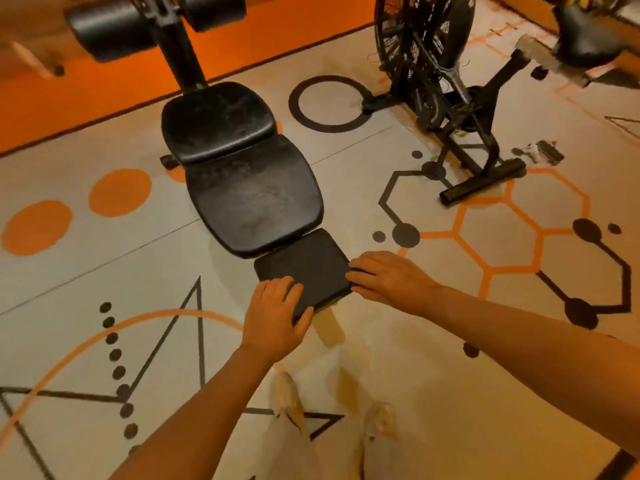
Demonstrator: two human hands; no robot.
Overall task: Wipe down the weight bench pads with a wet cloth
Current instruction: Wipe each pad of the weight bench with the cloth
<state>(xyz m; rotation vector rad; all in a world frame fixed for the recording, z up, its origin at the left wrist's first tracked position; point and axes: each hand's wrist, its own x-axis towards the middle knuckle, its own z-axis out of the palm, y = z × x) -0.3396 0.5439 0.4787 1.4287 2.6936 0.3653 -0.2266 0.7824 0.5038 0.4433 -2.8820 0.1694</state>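
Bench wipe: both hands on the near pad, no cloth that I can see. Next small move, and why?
Probably fetch the wet cloth first. The left hand and right hand lie flat on the small near pad, and no cloth shows. The middle pad and far pad look dusty.

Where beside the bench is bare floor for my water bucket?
Left of the bench pads, toward the orange dots, the floor is bare. The right is crowded by the exercise bike. Both hands, left hand and right hand, cover the near pad.
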